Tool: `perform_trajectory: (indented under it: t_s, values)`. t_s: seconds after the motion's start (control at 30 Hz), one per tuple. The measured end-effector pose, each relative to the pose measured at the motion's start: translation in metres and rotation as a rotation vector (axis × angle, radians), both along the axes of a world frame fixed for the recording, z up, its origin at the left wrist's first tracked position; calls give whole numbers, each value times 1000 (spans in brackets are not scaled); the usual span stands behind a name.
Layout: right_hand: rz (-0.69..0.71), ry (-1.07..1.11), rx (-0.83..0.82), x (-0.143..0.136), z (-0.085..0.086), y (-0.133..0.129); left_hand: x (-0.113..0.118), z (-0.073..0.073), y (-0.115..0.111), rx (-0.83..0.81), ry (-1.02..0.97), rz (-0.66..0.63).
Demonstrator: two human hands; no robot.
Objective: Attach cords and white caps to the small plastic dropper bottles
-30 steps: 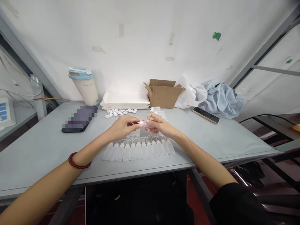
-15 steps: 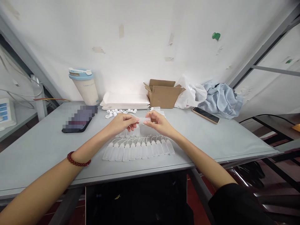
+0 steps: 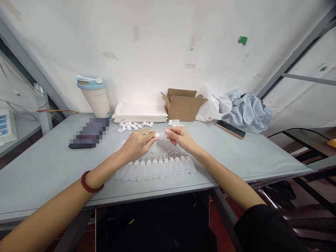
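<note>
Above the table, my left hand (image 3: pixel 138 142) is closed around a small translucent plastic bottle (image 3: pixel 158 135). Its neck end points right and most of its body is hidden in the fingers; a thin pale strap curves above it. Fingers pinched, my right hand (image 3: pixel 179 135) grips a thin clear piece (image 3: pixel 163 133) at the bottle's neck end. Whether that piece is joined to the bottle I cannot tell. Below the hands lies a row of translucent bottles (image 3: pixel 155 170) with thin straps at their necks. Small white caps (image 3: pixel 135 125) lie in a pile behind my left hand.
Clear tube-like pieces (image 3: pixel 175 122) lie behind my right hand. Along the wall stand a tumbler (image 3: pixel 96 99), a stack of white sheets (image 3: pixel 141 112), an open cardboard box (image 3: pixel 183 107), a plastic bag (image 3: pixel 213 105) and a blue cloth (image 3: pixel 248 110). Phones lie at left (image 3: pixel 90 133) and right (image 3: pixel 231 128).
My left hand has turned over the bottle, now showing its back and the neck end on the right. My right fingers have moved slightly right and now pinch the thin clear piece.
</note>
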State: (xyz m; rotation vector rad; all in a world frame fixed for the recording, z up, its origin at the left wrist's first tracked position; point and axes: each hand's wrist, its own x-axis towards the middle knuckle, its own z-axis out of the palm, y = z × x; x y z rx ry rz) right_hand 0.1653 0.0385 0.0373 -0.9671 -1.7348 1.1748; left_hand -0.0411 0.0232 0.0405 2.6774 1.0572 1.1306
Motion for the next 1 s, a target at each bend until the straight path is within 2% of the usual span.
perform_trajectory:
  t_s: [0.1, 0.27, 0.37, 0.5, 0.67, 0.77, 0.83, 1.0]
  values:
    - [9, 74, -25, -2, 0, 0, 1, 3, -2, -68, -17, 36]
    - [16, 81, 27, -2, 2, -1, 1, 15, -5, -438, -209, 15]
    - [24, 74, 63, -1, 3, -2, 0, 18, -3, -596, -270, 4]
    - [6, 56, 76, -1, 3, -3, 1, 17, -1, -697, -244, -49]
    - [-37, -58, 149, -2, 2, -7, 2, 16, -4, -620, -209, -43]
    - [-25, -94, 157, -2, 2, -7, 2, 16, -7, -484, -144, -16]
    - [14, -55, 101, -1, 2, -5, 3, 16, -8, -367, -87, -9]
    - [123, 136, -165, -2, 0, -1, -1, 9, -3, -102, 48, -13]
